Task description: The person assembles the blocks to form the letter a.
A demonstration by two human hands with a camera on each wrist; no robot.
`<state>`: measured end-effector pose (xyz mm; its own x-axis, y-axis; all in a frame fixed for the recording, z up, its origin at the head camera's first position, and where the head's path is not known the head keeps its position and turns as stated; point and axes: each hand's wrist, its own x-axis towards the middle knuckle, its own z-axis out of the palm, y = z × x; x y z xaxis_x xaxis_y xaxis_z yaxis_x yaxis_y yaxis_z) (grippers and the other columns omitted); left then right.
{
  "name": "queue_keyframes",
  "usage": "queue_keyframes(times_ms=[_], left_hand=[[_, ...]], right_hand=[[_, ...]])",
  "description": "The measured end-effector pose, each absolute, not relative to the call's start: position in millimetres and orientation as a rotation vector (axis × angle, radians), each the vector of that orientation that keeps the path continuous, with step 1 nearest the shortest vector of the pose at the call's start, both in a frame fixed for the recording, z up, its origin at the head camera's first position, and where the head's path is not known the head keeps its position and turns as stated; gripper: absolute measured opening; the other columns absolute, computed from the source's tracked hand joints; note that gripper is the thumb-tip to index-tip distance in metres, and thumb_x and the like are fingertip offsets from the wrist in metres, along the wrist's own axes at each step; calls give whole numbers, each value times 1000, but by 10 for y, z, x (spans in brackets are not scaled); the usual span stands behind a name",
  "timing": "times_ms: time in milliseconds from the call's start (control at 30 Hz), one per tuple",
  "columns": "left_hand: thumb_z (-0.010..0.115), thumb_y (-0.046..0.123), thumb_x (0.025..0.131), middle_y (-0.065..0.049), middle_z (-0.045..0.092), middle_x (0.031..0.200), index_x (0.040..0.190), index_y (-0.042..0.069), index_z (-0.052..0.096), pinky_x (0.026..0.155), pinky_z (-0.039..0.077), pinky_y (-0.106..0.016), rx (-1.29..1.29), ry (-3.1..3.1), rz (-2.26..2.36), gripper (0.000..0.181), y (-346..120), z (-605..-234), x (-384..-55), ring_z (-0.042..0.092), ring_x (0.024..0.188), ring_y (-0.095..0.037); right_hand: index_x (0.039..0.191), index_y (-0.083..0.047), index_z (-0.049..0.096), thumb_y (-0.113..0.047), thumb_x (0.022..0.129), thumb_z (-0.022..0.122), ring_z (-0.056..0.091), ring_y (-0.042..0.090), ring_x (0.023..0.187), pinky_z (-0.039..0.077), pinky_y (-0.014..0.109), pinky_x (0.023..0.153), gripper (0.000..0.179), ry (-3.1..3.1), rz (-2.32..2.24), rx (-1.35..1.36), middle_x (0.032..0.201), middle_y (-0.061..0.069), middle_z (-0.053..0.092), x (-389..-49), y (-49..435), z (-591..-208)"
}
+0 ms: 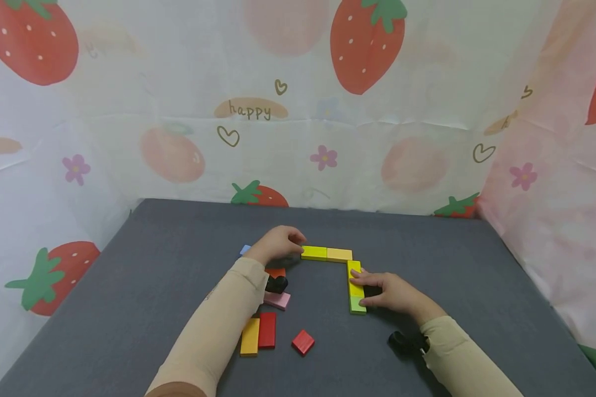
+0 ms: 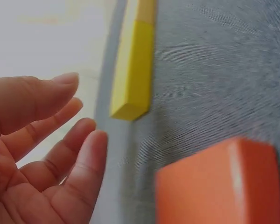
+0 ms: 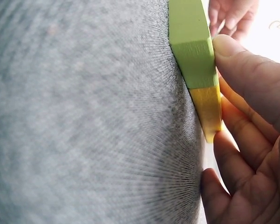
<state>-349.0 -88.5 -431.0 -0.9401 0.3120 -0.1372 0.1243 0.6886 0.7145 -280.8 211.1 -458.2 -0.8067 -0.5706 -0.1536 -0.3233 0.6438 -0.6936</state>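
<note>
The right hand [image 1: 394, 292] has its grip apart, fingers extended over the yellow block [image 1: 357, 290] and thumb at the green block [image 1: 357, 306]; this end-to-end pair points toward the near edge of the table [image 1: 427, 248]. The left hand [image 1: 275, 243], grip also apart, is just beside another yellow block [image 1: 314, 253] toward the far edge. Closer to the near edge lies a red square block [image 1: 303, 342].
</note>
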Motion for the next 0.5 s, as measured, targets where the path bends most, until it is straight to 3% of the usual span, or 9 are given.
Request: queue_keyframes(times_ms=[267, 500], left_hand=[[65, 18, 84, -2, 60, 110, 117, 11, 61, 86, 45, -37, 336, 2621, 1164, 33, -1085, -4230, -3406, 55, 101, -19], [67, 13, 82, -3, 63, 100, 110, 9, 63, 82, 49, -33, 263, 2556, 1135, 29, -1196, -4235, -3262, 58, 89, -17]], right_hand=[[127, -22, 55, -38, 75, 71, 24, 25, 135, 23, 49, 104, 57, 2506, -954, -703, 140, -5, 40, -2804, 2101, -4580], [127, -23, 55, -38, 76, 71, 24, 24, 135, 23, 49, 105, 56, 2513, -934, -695, 140, -6, 40, -2812, 2098, -4579]])
